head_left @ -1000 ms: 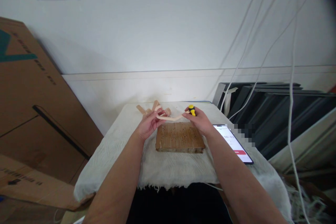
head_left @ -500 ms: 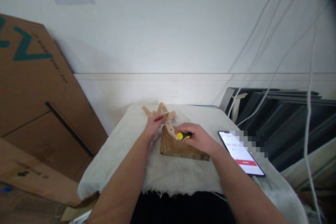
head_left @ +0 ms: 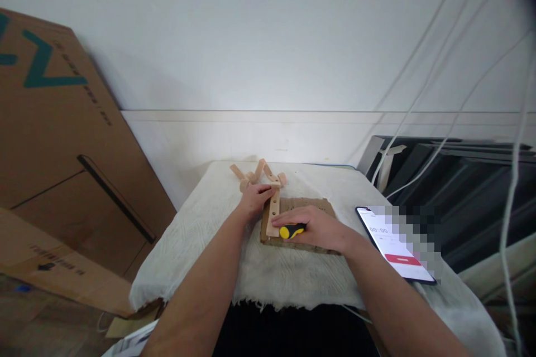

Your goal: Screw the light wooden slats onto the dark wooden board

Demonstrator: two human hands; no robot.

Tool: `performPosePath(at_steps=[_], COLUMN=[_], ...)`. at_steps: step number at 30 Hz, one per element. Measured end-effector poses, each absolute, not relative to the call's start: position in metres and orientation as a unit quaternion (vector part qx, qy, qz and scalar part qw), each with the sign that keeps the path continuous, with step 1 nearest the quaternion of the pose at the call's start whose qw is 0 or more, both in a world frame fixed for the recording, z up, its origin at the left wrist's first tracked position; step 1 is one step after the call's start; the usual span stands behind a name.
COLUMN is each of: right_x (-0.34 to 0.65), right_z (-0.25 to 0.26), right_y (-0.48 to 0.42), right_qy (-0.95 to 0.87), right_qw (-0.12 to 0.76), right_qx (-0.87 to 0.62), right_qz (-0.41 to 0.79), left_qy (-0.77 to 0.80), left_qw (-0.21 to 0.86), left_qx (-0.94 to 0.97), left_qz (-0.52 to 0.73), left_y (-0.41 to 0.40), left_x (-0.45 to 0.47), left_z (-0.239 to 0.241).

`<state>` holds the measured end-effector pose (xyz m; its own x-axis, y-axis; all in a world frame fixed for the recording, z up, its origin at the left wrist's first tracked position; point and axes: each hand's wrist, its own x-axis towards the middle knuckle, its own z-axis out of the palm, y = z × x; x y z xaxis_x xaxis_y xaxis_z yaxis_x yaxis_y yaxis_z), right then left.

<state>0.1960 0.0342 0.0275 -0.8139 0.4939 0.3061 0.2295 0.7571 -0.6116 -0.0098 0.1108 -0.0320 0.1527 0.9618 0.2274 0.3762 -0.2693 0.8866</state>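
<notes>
A pale wooden strip with a row of round holes [head_left: 274,209] lies along the left part of a brown wooden board [head_left: 330,206]. At its far end, my left hand [head_left: 253,201] is closed on the strip, with fingers over its edge. My right hand [head_left: 312,224] grips a yellow-and-black screwdriver [head_left: 293,230] by the handle; its shaft is hidden. The fingertips of that hand also rest on the strip's near end. Beyond the left hand, more pale wooden pieces [head_left: 260,167], some rounded, sit at or joined to the strip's far end; I cannot tell which.
A white cloth [head_left: 201,234] covers the table. To the right lies a phone [head_left: 396,245] showing a timer. A large cardboard box [head_left: 84,139] stands at the left, and dark panels [head_left: 481,184] with white cables [head_left: 508,223] are at the right. A white wall rises behind.
The strip's near end has come down flat onto the board, from a slanted position. My right hand now has its fingertips on it, still with the screwdriver. The view has shifted slightly.
</notes>
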Motion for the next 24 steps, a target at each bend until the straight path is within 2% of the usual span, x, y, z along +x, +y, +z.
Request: performPosePath(at_steps=[5,10,12,14,19,24], right_x=[0.2,0.209,0.214,0.219,0.233,0.239], right_z=[0.031,0.031,0.032,0.032,0.03,0.019], right_y=[0.034,0.044,0.052,0.059,0.076,0.091], right_qy=[-0.879,-0.684,-0.582,-0.492,-0.382,-0.326], right_qw=[0.284,0.48,0.573,0.628,0.679,0.708], right_qx=[-0.235,-0.403,-0.41,-0.394,-0.36,-0.396], right_qz=[0.302,0.373,0.406,0.456,0.513,0.486], left_qy=[0.459,0.479,0.483,0.487,0.494,0.504], left_qw=[0.355,0.306,0.306,0.309,0.298,0.313], left_qx=[0.701,0.714,0.709,0.702,0.692,0.67], left_qz=[0.415,0.408,0.412,0.417,0.434,0.445], left_y=[0.107,0.102,0.102,0.102,0.103,0.102], left_x=[-0.011,-0.01,-0.01,-0.009,-0.009,-0.011], left_z=[-0.028,-0.025,-0.026,-0.027,-0.03,-0.027])
